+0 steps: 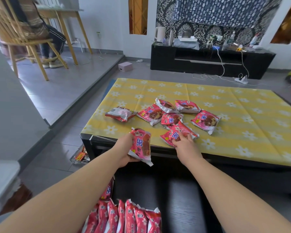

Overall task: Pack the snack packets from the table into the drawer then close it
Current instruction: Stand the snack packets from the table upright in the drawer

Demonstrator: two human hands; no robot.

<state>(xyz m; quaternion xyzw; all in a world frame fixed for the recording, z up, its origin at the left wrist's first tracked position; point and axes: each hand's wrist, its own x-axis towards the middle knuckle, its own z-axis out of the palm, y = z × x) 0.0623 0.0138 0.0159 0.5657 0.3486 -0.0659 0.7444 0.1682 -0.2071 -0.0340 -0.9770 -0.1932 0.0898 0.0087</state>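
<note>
Several pink snack packets (170,119) lie on the yellow flowered tablecloth of the low black table (242,128). My left hand (124,148) holds one pink packet (142,145) just off the table's front edge. My right hand (186,145) rests its fingers on another packet (176,133) at the front edge of the table. Below me, the open black drawer (183,199) holds a row of several pink packets (124,217) standing on edge at its left side.
A glass tray of small items (79,156) sits on the floor left of the table. A black TV stand (208,61) with cables stands beyond. A person sits on a wooden chair (23,39) at far left on a raised floor step.
</note>
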